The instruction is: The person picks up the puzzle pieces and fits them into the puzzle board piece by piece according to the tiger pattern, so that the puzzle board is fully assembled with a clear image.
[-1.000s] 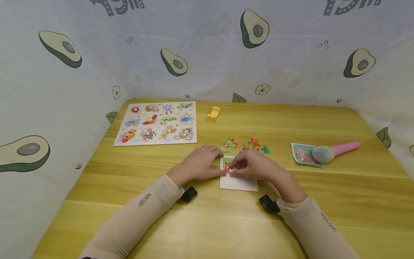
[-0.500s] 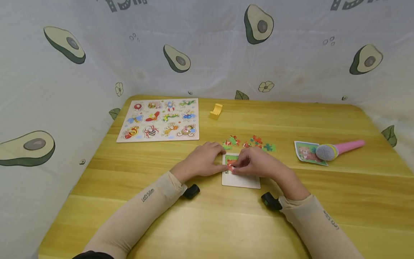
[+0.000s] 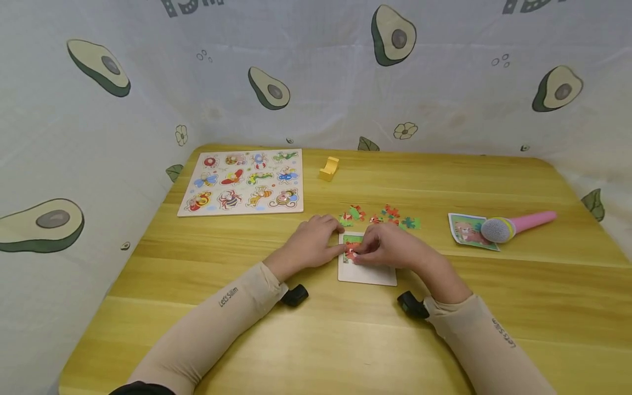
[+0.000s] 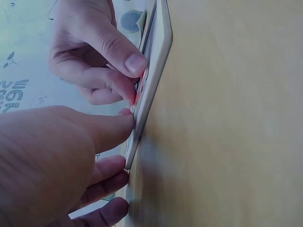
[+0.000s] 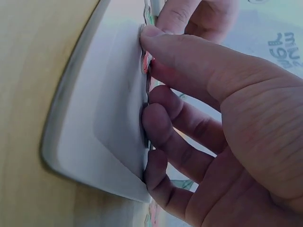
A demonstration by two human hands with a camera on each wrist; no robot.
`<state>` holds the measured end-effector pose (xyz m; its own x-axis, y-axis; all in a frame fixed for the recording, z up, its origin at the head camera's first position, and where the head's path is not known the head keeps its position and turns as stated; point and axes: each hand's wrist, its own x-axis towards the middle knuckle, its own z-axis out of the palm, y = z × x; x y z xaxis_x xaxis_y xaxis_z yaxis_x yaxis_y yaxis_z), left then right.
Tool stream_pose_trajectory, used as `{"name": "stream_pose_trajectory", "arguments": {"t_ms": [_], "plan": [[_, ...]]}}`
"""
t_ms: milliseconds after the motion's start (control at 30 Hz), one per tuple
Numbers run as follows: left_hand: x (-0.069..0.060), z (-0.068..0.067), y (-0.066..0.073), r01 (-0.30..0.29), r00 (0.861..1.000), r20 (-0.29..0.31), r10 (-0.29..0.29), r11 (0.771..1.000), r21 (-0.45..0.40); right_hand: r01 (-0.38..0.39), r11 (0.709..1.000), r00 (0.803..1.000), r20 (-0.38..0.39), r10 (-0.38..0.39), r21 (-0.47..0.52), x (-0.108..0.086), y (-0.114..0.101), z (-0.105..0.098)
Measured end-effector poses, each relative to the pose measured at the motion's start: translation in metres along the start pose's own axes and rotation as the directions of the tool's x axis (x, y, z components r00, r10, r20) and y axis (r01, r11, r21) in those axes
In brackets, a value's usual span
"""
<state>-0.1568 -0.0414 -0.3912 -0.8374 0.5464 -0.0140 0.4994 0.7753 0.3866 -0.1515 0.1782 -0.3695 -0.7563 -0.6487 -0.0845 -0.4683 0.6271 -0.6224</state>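
Note:
A small white jigsaw tray (image 3: 367, 275) lies on the table with several joined red and green pieces in its upper left. My right hand (image 3: 395, 248) pinches a red jigsaw piece (image 5: 145, 62) between thumb and index finger, low over the tray. Its other fingers rest on the tray in the right wrist view. At the tray's left side is my left hand (image 3: 311, 241); its extended thumb presses by the joined pieces (image 3: 349, 253) and its fingertips touch the far left corner. The right hand hides part of the picture.
Loose jigsaw pieces (image 3: 390, 212) lie just beyond the tray. A wooden insect puzzle board (image 3: 242, 184) is at the back left, near a yellow block (image 3: 329, 168). To the right, a pink toy microphone (image 3: 518, 223) lies over a picture card (image 3: 466, 231).
The red piece has settled lower against the joined pieces under my right fingers. My left hand stays at the tray's left side. The head view has shifted slightly.

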Motion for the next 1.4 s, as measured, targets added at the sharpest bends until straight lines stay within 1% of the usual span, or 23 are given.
{"name": "stream_pose_trajectory", "arguments": {"t_ms": [100, 167, 233, 300, 333, 400, 500, 567, 700, 800, 1133, 1200, 1400], "plan": [[0.0023, 0.0000, -0.0003, 0.029, 1.000, -0.004, -0.029, 0.999, -0.041, -0.004, 1.000, 1.000, 0.010, 0.004, -0.019, -0.0004, -0.0028, -0.0006], [0.0030, -0.0008, 0.0002, 0.063, 0.998, -0.003, -0.063, 0.993, -0.104, 0.024, 0.998, 0.999, 0.029, -0.023, -0.056, -0.0010, -0.0060, 0.0004], [0.0026, -0.0004, 0.0003, 0.097, 0.995, -0.006, -0.099, 0.980, -0.173, 0.049, 0.996, 0.998, 0.047, -0.045, -0.081, -0.0014, -0.0085, 0.0026], [0.0019, 0.0004, 0.0004, 0.119, 0.992, -0.014, -0.126, 0.965, -0.234, 0.075, 0.993, 0.996, 0.056, -0.070, -0.089, -0.0019, -0.0095, 0.0046], [0.0011, 0.0008, 0.0005, 0.127, 0.991, -0.015, -0.135, 0.958, -0.257, 0.082, 0.993, 0.995, 0.059, -0.078, -0.084, -0.0024, -0.0094, 0.0053], [0.0007, 0.0018, 0.0004, 0.128, 0.990, -0.022, -0.140, 0.951, -0.280, 0.072, 0.996, 0.996, 0.053, -0.069, -0.054, -0.0033, -0.0076, 0.0053], [0.0002, 0.0023, -0.0005, 0.125, 0.990, -0.024, -0.138, 0.947, -0.296, 0.059, 0.998, 0.997, 0.045, -0.058, -0.019, -0.0037, -0.0055, 0.0042], [0.0001, 0.0017, -0.0012, 0.116, 0.991, -0.025, -0.129, 0.948, -0.295, 0.042, 0.999, 0.999, 0.034, -0.042, -0.006, -0.0032, -0.0049, 0.0034], [-0.0007, -0.0008, -0.0015, 0.096, 0.994, -0.025, -0.108, 0.955, -0.280, 0.034, 0.999, 0.999, 0.012, -0.034, -0.028, -0.0011, -0.0049, 0.0017], [-0.0011, -0.0017, -0.0016, 0.093, 0.995, -0.021, -0.103, 0.955, -0.282, 0.032, 0.998, 0.999, 0.004, -0.032, -0.047, -0.0001, -0.0038, 0.0011], [0.0027, 0.0018, -0.0007, 0.118, 0.991, -0.015, -0.130, 0.940, -0.319, -0.027, 1.000, 0.999, -0.023, 0.026, -0.012, -0.0011, -0.0026, 0.0012], [0.0032, 0.0030, -0.0004, 0.128, 0.990, -0.011, -0.139, 0.937, -0.324, -0.033, 0.999, 0.999, -0.018, 0.033, -0.010, -0.0013, -0.0032, 0.0017], [0.0032, 0.0032, -0.0013, 0.152, 0.988, 0.016, -0.156, 0.933, -0.327, 0.010, 1.000, 1.000, 0.028, -0.009, -0.019, -0.0003, -0.0056, 0.0016]]}}
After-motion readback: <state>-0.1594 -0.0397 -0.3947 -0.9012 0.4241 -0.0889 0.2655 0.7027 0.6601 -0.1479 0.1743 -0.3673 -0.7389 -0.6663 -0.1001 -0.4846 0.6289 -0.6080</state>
